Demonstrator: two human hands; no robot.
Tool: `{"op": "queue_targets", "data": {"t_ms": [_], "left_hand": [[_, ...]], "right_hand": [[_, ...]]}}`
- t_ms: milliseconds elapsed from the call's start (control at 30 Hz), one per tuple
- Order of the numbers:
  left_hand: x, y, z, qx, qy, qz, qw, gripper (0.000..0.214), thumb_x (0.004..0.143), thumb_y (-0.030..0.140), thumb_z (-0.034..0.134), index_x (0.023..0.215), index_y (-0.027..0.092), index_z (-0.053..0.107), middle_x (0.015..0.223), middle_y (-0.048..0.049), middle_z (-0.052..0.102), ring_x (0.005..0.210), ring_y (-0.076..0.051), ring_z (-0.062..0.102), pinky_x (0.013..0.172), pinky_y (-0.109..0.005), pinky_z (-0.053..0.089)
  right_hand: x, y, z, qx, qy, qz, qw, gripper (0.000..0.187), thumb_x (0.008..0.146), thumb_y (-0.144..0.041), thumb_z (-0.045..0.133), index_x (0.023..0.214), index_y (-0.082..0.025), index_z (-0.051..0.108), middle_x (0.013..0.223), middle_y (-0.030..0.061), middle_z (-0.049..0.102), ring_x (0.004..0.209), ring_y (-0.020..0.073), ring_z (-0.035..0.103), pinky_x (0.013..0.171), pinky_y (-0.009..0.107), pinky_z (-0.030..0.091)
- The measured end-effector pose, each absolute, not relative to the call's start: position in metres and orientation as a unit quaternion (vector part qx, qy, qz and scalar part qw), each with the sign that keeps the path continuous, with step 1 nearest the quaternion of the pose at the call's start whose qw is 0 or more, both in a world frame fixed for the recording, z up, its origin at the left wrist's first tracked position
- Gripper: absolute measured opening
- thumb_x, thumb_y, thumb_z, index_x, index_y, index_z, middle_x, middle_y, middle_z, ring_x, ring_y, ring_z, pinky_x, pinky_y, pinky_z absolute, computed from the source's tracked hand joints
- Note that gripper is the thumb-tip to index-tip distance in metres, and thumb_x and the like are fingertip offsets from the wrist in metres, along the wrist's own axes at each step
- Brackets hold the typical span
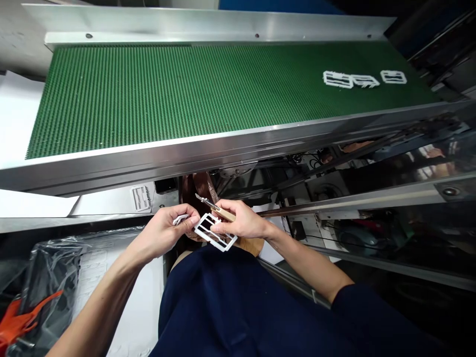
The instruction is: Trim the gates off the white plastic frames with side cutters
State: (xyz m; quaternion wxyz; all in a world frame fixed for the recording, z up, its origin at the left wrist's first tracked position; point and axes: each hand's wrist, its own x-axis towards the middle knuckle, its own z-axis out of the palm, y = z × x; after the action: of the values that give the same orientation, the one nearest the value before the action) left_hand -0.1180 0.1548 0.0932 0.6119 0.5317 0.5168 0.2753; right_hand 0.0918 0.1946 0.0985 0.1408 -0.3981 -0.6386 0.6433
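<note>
My two hands meet just below the front rail of a green conveyor belt (pixel 186 89). My left hand (pixel 167 230) is closed, pinching a small white plastic piece (pixel 181 218) between thumb and fingers. My right hand (pixel 240 220) is closed too. It grips a small knife with a tan handle (pixel 223 213) and a thin blade pointing left, and also steadies a white plastic frame part (pixel 215 232) with slots. The two white pieces sit close together between my hands.
Three white plastic parts (pixel 362 79) lie on the belt at the far right. Another white part (pixel 140 197) rests on the metal shelf under the belt. A clear plastic bag (pixel 55 277) of white parts and something orange (pixel 22 317) sit at lower left. Machine framing fills the right.
</note>
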Motion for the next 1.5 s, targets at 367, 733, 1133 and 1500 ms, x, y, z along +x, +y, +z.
{"op": "queue_targets", "data": {"t_ms": [367, 733, 1133, 1500], "left_hand": [[-0.107, 0.126, 0.079, 0.553, 0.459, 0.383, 0.581, 0.015, 0.085, 0.027, 0.053, 0.074, 0.018, 0.057, 0.086, -0.0080, 0.062, 0.078, -0.022, 0.057, 0.075, -0.031, 0.044], [-0.099, 0.081, 0.074, 0.552, 0.524, 0.401, 0.509, 0.012, 0.088, 0.021, 0.049, 0.077, 0.020, 0.053, 0.096, -0.0065, 0.058, 0.087, -0.019, 0.057, 0.077, -0.026, 0.042], [-0.112, 0.078, 0.075, 0.580, 0.499, 0.346, 0.543, 0.016, 0.088, 0.023, 0.048, 0.074, 0.019, 0.055, 0.085, -0.0067, 0.061, 0.077, -0.020, 0.057, 0.070, -0.027, 0.042], [-0.110, 0.081, 0.076, 0.594, 0.518, 0.309, 0.532, 0.015, 0.088, 0.026, 0.048, 0.075, 0.020, 0.053, 0.082, -0.0046, 0.061, 0.073, -0.019, 0.056, 0.068, -0.026, 0.041]], "right_hand": [[0.085, 0.149, 0.050, -0.320, -0.449, 0.820, 0.157, 0.040, 0.062, -0.033, 0.077, 0.086, -0.013, 0.051, 0.075, -0.0029, 0.048, 0.065, 0.0068, 0.044, 0.062, 0.021, 0.038], [0.083, 0.118, 0.034, -0.388, -0.420, 0.800, 0.182, 0.045, 0.058, -0.033, 0.080, 0.089, -0.015, 0.053, 0.083, -0.0009, 0.051, 0.074, 0.0093, 0.047, 0.070, 0.023, 0.040], [0.091, 0.138, 0.045, -0.358, -0.561, 0.745, 0.042, 0.043, 0.067, -0.043, 0.071, 0.095, -0.015, 0.052, 0.084, 0.0007, 0.057, 0.074, 0.0122, 0.055, 0.068, 0.026, 0.045], [0.111, 0.166, 0.131, -0.269, -0.923, 0.232, -0.148, 0.027, 0.074, -0.025, 0.054, 0.100, -0.016, 0.053, 0.089, 0.0055, 0.056, 0.080, 0.0178, 0.049, 0.074, 0.031, 0.036]]}}
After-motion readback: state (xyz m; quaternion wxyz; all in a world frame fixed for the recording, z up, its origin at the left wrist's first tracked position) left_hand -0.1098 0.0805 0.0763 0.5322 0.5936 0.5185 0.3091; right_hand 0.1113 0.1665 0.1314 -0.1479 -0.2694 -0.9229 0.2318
